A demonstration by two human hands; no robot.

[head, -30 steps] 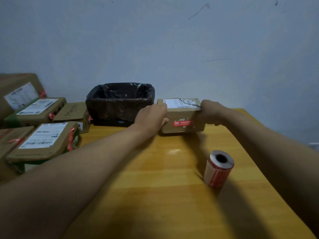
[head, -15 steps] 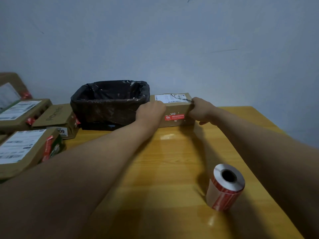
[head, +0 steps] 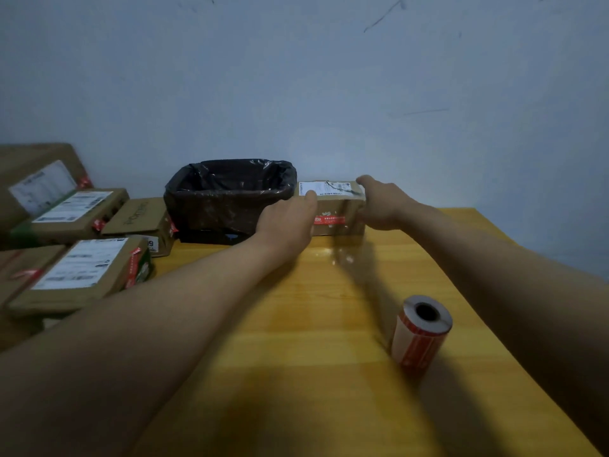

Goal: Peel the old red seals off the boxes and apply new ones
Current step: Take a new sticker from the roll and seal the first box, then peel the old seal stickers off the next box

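Item: small cardboard box (head: 333, 206), centre frame beside the black-lined bin (head: 227, 199), red seal (head: 329, 220) facing forward; left hand (head: 290, 219) and right hand (head: 382, 204), fingers loosely extended, bracket its ends, apparently steadying it.

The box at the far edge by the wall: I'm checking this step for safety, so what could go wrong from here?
1. The box sits far away, touched by the left hand and right hand on outstretched arms; pulling it in could let it slip.
2. It stands right beside the lined bin, so the left hand might snag the bag.
3. The seal roll stands under the right forearm and could be knocked over.
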